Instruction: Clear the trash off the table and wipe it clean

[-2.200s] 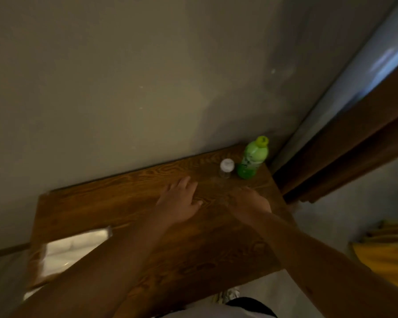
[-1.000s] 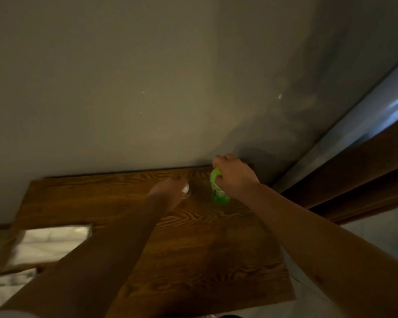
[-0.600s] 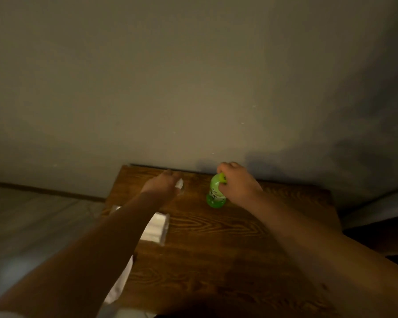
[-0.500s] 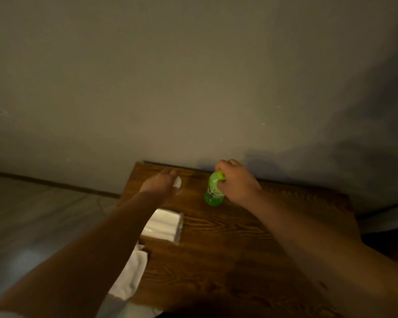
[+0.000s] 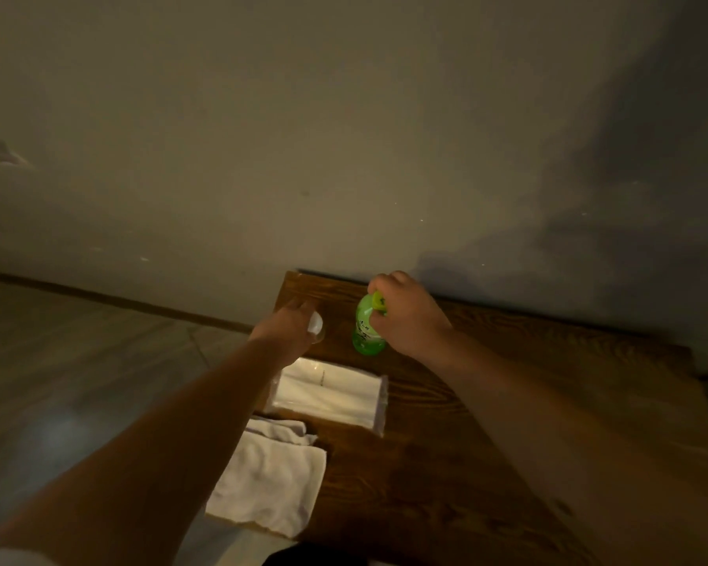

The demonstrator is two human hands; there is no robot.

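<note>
A green bottle (image 5: 365, 335) with a yellow-green cap stands near the back of the brown wooden table (image 5: 487, 422). My right hand (image 5: 409, 316) grips its neck and upper part. To its left my left hand (image 5: 289, 328) is wrapped round a small clear bottle with a white cap (image 5: 316, 326); most of that bottle is hidden by my fingers. A white cloth (image 5: 270, 484) lies at the table's left front edge, partly hanging over it.
A pack of white tissues in clear wrap (image 5: 328, 392) lies on the table just in front of my left hand. The table's back edge meets a plain wall (image 5: 344, 157). Grey floor (image 5: 78, 381) lies to the left.
Both hands went from the table top to the bottles and took hold of them. The view has swung left, bringing the tissue pack and the cloth into sight.
</note>
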